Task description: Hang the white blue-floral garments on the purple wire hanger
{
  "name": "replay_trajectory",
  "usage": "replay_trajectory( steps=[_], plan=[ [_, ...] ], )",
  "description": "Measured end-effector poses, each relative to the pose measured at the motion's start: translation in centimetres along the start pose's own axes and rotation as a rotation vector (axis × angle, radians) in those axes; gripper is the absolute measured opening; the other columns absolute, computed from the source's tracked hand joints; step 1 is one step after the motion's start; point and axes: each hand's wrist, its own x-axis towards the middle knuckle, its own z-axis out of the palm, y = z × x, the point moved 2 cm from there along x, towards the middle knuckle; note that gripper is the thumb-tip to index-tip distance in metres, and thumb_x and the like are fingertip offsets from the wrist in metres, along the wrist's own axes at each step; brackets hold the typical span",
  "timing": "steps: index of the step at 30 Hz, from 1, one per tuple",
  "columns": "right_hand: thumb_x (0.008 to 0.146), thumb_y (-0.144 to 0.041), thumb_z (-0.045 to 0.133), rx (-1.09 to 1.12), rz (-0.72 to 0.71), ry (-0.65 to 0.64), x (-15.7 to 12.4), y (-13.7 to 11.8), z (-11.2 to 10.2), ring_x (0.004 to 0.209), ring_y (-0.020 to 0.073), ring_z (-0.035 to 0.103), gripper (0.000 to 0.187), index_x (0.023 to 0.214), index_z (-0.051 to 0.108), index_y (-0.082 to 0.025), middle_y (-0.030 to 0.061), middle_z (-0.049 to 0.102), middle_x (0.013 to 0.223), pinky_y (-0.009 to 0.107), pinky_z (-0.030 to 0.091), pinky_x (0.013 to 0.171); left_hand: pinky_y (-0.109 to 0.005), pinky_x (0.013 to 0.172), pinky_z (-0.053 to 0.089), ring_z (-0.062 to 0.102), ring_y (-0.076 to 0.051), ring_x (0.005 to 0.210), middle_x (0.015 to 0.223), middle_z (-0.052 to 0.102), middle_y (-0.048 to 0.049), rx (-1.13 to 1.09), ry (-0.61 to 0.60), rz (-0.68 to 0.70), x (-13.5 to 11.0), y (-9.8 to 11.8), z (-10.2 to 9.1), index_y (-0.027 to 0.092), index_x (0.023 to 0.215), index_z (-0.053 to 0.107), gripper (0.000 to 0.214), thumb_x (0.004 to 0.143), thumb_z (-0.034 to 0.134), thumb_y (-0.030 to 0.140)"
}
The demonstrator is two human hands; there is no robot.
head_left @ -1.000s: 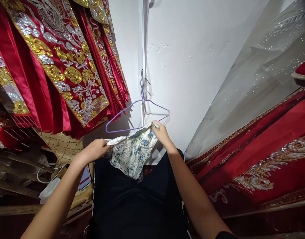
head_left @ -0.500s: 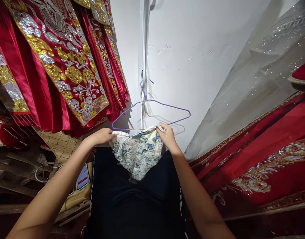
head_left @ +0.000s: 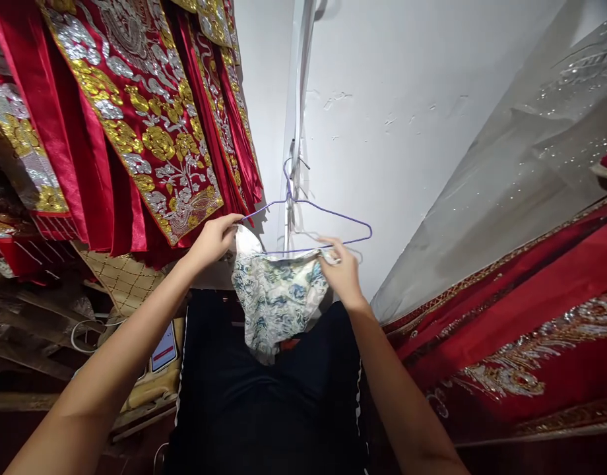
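A small floral garment (head_left: 284, 297), white with blue and green print, hangs between my hands in front of a purple wire hanger (head_left: 333, 211). My left hand (head_left: 217, 239) is closed on its upper left edge, which is pulled up over the hanger's left end, hiding that end. Toward the right, my right hand (head_left: 342, 270) pinches the top edge with thumb and fingers, near the hanger's bottom bar; its index finger is raised and slightly blurred. The hanger's hook is up against a white vertical pole (head_left: 299, 99) at the wall.
Red costumes with gold and silver embroidery (head_left: 159, 142) hang at the left. To the right are a sheer glittery cloth (head_left: 481, 198) and a red beaded fabric (head_left: 555, 330). A phone (head_left: 163, 349) lies lower left on a yellowish wooden surface, near a white cable (head_left: 80, 340).
My left hand has risen with the garment's left edge, bringing it over the hanger's left end. My right hand has shifted slightly right and its index finger has lifted.
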Motion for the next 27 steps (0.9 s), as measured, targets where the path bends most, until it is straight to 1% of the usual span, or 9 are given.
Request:
replay_trajectory(
  steps=[3, 5, 10, 12, 15, 17, 22, 25, 27],
  plan=[
    [0.071, -0.022, 0.066, -0.110, 0.016, 0.261, 1.7, 2.1, -3.1, 0.070, 0.0205, 0.059, 0.083, 0.150, 0.040, -0.017, 0.0010, 0.065, 0.076, 0.033, 0.047, 0.073, -0.037, 0.098, 0.048, 0.066, -0.027, 0.108, 0.118, 0.071, -0.0105, 0.073, -0.037, 0.000, -0.3, 0.0, -0.7, 0.016, 0.118, 0.068, 0.035, 0.091, 0.048, 0.025],
    [0.067, -0.020, 0.067, -0.152, 0.026, 0.308, 3.3, 3.6, -4.8, 0.073, 0.0218, 0.061, 0.089, 0.151, 0.039, -0.012, 0.0028, 0.067, 0.077, 0.036, 0.049, 0.075, -0.037, 0.097, 0.048, 0.065, -0.027, 0.107, 0.117, 0.071, -0.0104, 0.127, -0.073, 0.032, -0.3, 0.5, -1.0, 0.017, 0.117, 0.068, 0.033, 0.094, 0.047, 0.028],
    [0.065, -0.020, 0.065, -0.176, 0.072, 0.074, 6.6, 5.5, -6.8, 0.067, 0.0202, 0.061, 0.052, 0.116, 0.073, -0.010, 0.0065, 0.070, 0.076, 0.035, 0.049, 0.069, -0.035, 0.086, 0.049, 0.064, -0.024, 0.093, 0.100, 0.068, -0.0096, 0.207, -0.110, 0.107, 0.4, 1.3, -1.1, 0.017, 0.108, 0.065, 0.027, 0.096, 0.043, 0.025],
    [0.065, -0.020, 0.067, -0.143, 0.106, -0.001, 7.1, 5.2, -7.1, 0.066, 0.0194, 0.062, 0.040, 0.102, 0.077, -0.011, 0.0067, 0.072, 0.076, 0.032, 0.048, 0.064, -0.036, 0.084, 0.048, 0.062, -0.025, 0.092, 0.099, 0.065, -0.0102, 0.255, -0.070, 0.101, 0.6, 1.0, -1.2, 0.018, 0.107, 0.065, 0.026, 0.096, 0.042, 0.025],
    [0.059, -0.022, 0.078, 0.024, 0.183, 0.033, 7.0, 4.4, -7.7, 0.063, 0.0187, 0.063, 0.023, 0.080, 0.077, -0.013, 0.0052, 0.072, 0.070, 0.028, 0.047, 0.056, -0.037, 0.085, 0.047, 0.059, -0.027, 0.095, 0.103, 0.060, -0.0114, 0.325, -0.009, 0.073, 0.7, 0.3, -1.7, 0.019, 0.109, 0.064, 0.027, 0.097, 0.042, 0.028],
    [0.052, -0.023, 0.087, 0.164, 0.241, 0.033, 6.8, 3.9, -8.5, 0.064, 0.0198, 0.066, 0.026, 0.073, 0.076, -0.014, 0.0047, 0.073, 0.070, 0.027, 0.049, 0.056, -0.037, 0.083, 0.047, 0.059, -0.027, 0.095, 0.103, 0.060, -0.0113, 0.350, -0.003, 0.033, 0.8, -0.1, -1.9, 0.021, 0.111, 0.063, 0.028, 0.098, 0.041, 0.030],
    [0.047, -0.030, 0.094, 0.406, 0.481, -0.289, 6.1, 3.4, -10.2, 0.072, 0.0266, 0.072, 0.041, 0.082, 0.078, -0.015, 0.0107, 0.077, 0.082, 0.036, 0.058, 0.066, -0.036, 0.083, 0.046, 0.062, -0.027, 0.095, 0.101, 0.066, -0.0095, 0.290, 0.032, -0.030, 1.6, -0.6, -1.5, 0.022, 0.108, 0.063, 0.026, 0.098, 0.041, 0.032],
    [0.047, -0.042, 0.093, 0.533, 0.422, -0.295, 6.4, 3.4, -10.0, 0.075, 0.0309, 0.073, 0.045, 0.079, 0.075, -0.016, 0.0114, 0.076, 0.084, 0.043, 0.059, 0.070, -0.034, 0.082, 0.045, 0.063, -0.024, 0.092, 0.099, 0.069, -0.0076, 0.175, 0.058, -0.062, 2.3, -0.8, -0.7, 0.021, 0.109, 0.062, 0.025, 0.097, 0.045, 0.034],
    [0.056, -0.055, 0.087, 0.571, 0.335, -0.248, 6.4, 3.4, -8.8, 0.083, 0.0316, 0.072, 0.049, 0.083, 0.073, -0.017, 0.0107, 0.075, 0.091, 0.045, 0.059, 0.074, -0.032, 0.080, 0.045, 0.064, -0.023, 0.089, 0.098, 0.070, -0.0066, 0.115, 0.076, -0.100, 2.7, -0.8, -0.1, 0.020, 0.110, 0.060, 0.025, 0.097, 0.046, 0.036]
  ],
)
